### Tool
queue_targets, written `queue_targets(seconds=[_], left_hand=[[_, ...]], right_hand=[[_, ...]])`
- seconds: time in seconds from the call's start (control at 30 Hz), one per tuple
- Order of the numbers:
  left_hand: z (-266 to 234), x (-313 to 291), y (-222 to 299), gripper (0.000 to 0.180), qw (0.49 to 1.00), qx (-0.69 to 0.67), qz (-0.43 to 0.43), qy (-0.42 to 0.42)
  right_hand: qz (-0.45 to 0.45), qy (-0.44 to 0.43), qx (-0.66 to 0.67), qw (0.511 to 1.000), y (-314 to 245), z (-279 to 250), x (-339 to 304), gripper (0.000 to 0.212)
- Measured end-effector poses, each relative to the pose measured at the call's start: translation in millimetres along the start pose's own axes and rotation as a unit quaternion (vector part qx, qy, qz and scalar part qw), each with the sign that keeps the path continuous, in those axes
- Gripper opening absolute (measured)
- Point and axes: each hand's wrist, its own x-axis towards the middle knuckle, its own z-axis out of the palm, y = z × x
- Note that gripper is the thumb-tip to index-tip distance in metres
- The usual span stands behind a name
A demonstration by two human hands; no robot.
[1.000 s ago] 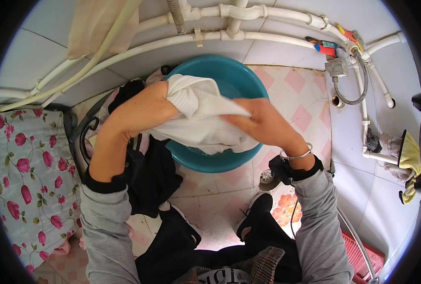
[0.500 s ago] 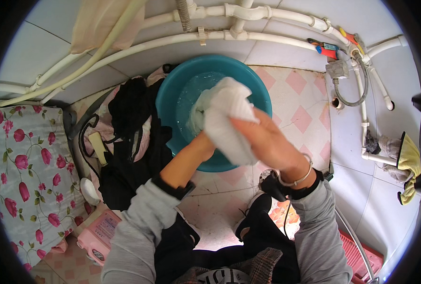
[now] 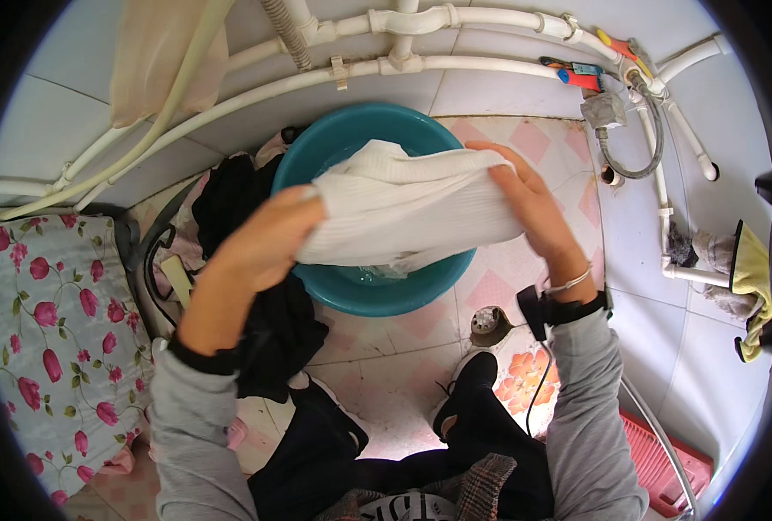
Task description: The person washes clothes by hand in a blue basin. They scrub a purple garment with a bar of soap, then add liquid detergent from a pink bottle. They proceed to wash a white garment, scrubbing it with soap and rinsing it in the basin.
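A white ribbed garment [image 3: 412,204] is stretched out between my two hands. My left hand [image 3: 277,234] is closed on its left end, the fingers partly blurred. At the other end my right hand [image 3: 529,195] grips it, thumb on the near side and fingers behind. Below the cloth stands a teal plastic basin [image 3: 386,300] with water inside. The garment hides most of the basin's inside; a bit of wet, pale material [image 3: 381,271] shows under its lower edge.
Dark clothes [image 3: 273,347] lie heaped left of the basin, beside a flower-printed cover [image 3: 56,347]. White pipes [image 3: 490,63] run along the back wall. A floor drain [image 3: 488,323] lies near my right shoe [image 3: 468,386]. A red plastic rack [image 3: 663,464] sits at the lower right.
My hands have moved apart, left one to the left and right one to the right. The bunched white garment is now spread wide between them. The view has shifted slightly.
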Motion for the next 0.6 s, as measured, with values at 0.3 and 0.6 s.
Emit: queue_targets(seconds=[0.3,0.6], left_hand=[[-45.6,-95.0,78.0,0.045,0.755,0.245,0.275,0.542],[85.1,10.9,-17.6,0.067,0.758,0.57,0.246,0.197]], right_hand=[[-0.07,-0.032,-0.48,0.874,-2.8,-43.1,-21.2,0.049],[-0.209,-0.075,-0.206,0.953,-49.9,56.0,-4.6,0.042]])
